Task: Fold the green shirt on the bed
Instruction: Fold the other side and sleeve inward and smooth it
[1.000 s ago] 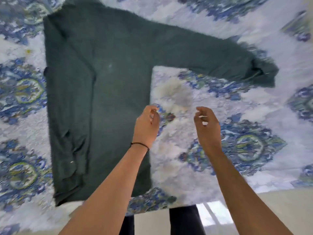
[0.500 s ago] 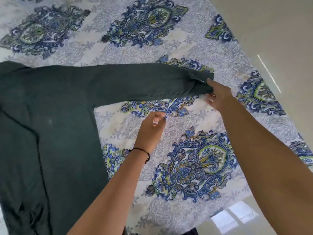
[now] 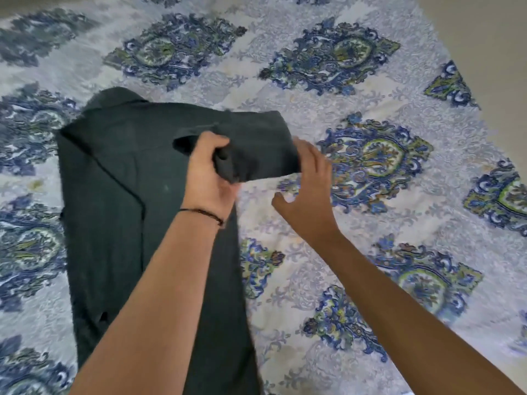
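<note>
Clutching green shirt (image 3: pixel 114 195) sleeve, left grip (image 3: pixel 208 172) (right grip (image 3: pixel 308 192) splayed, empty, beside fold)

No readable text, label, brand, number or sign is showing anywhere in view. The green shirt (image 3: pixel 119 195) is presenting plain dark fabric only. The bedspread (image 3: pixel 256 92) is showing a repeating blue-and-green ornamental print with no lettering in it.

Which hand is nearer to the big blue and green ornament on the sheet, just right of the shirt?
Right. The right hand is at the ornament's left edge, beside the folded sleeve. The left hand grips that sleeve, farther to the left.
</note>
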